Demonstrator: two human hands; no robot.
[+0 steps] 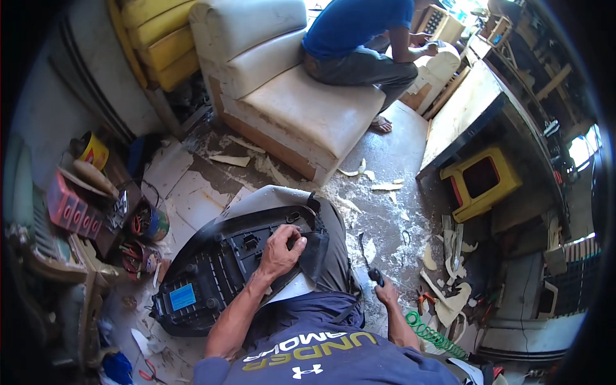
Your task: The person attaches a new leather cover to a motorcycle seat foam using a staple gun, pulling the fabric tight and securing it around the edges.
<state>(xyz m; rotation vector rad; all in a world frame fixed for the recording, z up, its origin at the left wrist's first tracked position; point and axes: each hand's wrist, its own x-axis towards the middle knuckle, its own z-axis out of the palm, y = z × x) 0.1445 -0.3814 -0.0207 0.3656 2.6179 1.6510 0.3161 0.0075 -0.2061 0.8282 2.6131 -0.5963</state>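
The seat (224,263) lies underside up across the person's lap, its long axis running from 8 o'clock to 2 o'clock. The left hand (281,249) presses on its upper end, fingers curled, pinching the cover edge (316,247). The right hand (385,292) is closed around a dark tool (369,260) pointing to 11 o'clock. Foam scraps (449,301) litter the floor at 3 o'clock, a sofa (282,90) stands at 12.

The left hand (281,249) was clenched at 11 o'clock; the right hand (385,292) gripped at 2 o'clock, both arms bent.
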